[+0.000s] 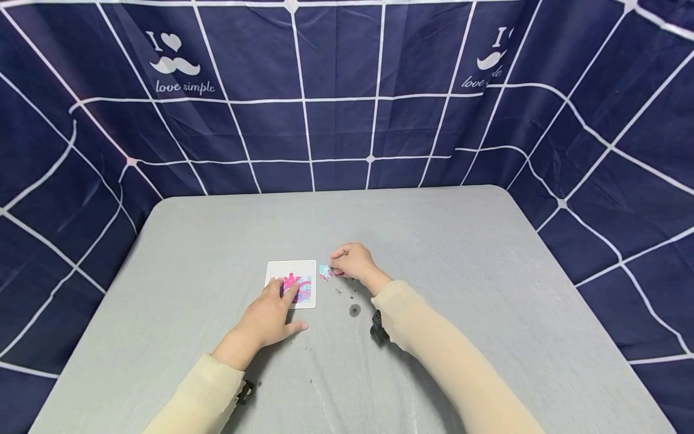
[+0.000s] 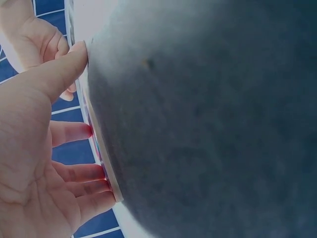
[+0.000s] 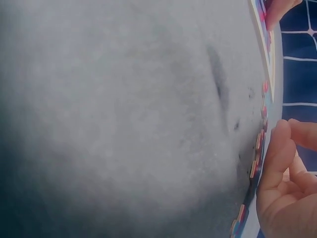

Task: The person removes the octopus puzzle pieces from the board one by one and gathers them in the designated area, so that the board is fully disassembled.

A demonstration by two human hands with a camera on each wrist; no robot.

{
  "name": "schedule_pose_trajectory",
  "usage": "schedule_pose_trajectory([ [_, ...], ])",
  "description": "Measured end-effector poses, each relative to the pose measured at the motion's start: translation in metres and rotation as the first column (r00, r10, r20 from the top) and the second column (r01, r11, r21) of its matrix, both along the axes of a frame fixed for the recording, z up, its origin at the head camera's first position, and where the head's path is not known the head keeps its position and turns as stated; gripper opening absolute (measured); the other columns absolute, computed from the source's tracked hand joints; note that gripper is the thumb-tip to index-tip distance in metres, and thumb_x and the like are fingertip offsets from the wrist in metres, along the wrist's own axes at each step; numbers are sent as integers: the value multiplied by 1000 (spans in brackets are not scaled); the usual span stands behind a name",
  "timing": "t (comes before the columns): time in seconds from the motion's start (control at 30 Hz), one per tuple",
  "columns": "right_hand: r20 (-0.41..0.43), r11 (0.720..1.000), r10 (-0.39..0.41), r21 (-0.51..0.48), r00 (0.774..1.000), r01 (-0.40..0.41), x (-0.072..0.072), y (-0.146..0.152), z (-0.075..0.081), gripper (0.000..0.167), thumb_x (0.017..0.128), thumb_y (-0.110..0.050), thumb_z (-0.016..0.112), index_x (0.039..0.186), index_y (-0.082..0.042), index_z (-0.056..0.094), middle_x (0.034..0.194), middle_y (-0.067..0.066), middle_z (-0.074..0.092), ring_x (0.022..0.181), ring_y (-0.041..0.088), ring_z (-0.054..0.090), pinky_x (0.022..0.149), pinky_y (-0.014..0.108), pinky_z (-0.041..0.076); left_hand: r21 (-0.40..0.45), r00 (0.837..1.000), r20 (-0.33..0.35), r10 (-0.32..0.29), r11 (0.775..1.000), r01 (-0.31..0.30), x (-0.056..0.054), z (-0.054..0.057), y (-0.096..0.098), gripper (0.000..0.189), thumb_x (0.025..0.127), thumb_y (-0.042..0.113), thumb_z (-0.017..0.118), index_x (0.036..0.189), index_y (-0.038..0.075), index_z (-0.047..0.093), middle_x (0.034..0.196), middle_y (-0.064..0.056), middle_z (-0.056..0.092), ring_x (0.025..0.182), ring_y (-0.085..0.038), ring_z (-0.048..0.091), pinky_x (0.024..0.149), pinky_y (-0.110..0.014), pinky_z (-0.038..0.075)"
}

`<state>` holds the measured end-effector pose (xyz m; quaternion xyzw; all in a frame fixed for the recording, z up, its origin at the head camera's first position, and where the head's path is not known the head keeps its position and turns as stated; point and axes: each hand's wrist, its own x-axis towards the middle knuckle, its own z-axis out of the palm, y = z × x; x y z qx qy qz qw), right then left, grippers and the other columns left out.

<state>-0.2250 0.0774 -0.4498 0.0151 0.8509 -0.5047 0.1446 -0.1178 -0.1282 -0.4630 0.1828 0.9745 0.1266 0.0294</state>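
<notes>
My left hand [image 1: 269,316] rests on a white-bordered jigsaw board [image 1: 275,268], fingers spread over it and thumb out to the side. Pink, purple and blue pieces [image 1: 305,292] fill the lower part of its inner area; the upper part shows white. Just right of the board, light-blue and pink jigsaw pieces [image 1: 325,272] lie on the table. Over them is my right hand [image 1: 355,263], its thumb and index finger pinching at a piece that they mostly hide. In the right wrist view, several loose pieces [image 3: 254,168] lie below the right hand [image 3: 290,183].
Both hands work on a grey cloth-covered table [image 1: 444,241]. Dark stains [image 1: 355,310] mark the cloth in front of the right hand. A navy curtain [image 1: 336,126] with white grid lines surrounds the back and sides. Each wrist carries a small black device [image 1: 378,328] beneath the sleeve.
</notes>
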Motion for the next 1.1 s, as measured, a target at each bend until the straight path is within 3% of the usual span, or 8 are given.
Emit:
schedule_pose_trajectory([
  [0.23,-19,1000,21,-10,1000,-21,5,-2,0,17,86,-8,69,102,-3,69,79,5,70,68,12,66,60,25,53,13,999,-20,-27,1000,27,1,2,-1,80,77,47,76,138,3,48,134,-36,37,125,-49,39,91,-52,45],
  [0.6,-52,992,129,13,990,-129,11,-9,0,23,85,-9,67,108,-3,68,85,5,70,74,14,66,65,27,54,20,994,-72,-80,996,82,1,0,-4,72,77,45,76,132,6,54,130,-40,39,122,-55,39,89,-53,45],
  [0.77,-72,980,199,16,977,-198,11,-13,-1,24,85,-5,65,108,-1,68,86,5,70,71,13,64,63,25,53,26,994,-62,-85,996,87,2,0,-5,70,77,45,76,132,7,54,131,-40,38,122,-54,39,87,-54,46],
  [0.97,-76,965,262,16,962,-262,11,-18,-1,24,86,-1,64,109,0,68,87,5,69,66,11,61,58,21,49,44,994,-72,-84,995,87,1,-4,-7,71,77,44,77,133,8,54,130,-37,37,114,-48,48,81,-52,49],
  [1.1,-102,949,315,59,944,-311,11,-20,1,25,86,-2,65,111,0,68,90,6,70,64,12,60,57,22,49,52,992,-83,-95,994,99,1,-4,-8,71,77,43,77,133,7,54,132,-35,37,118,-51,44,86,-54,47],
])
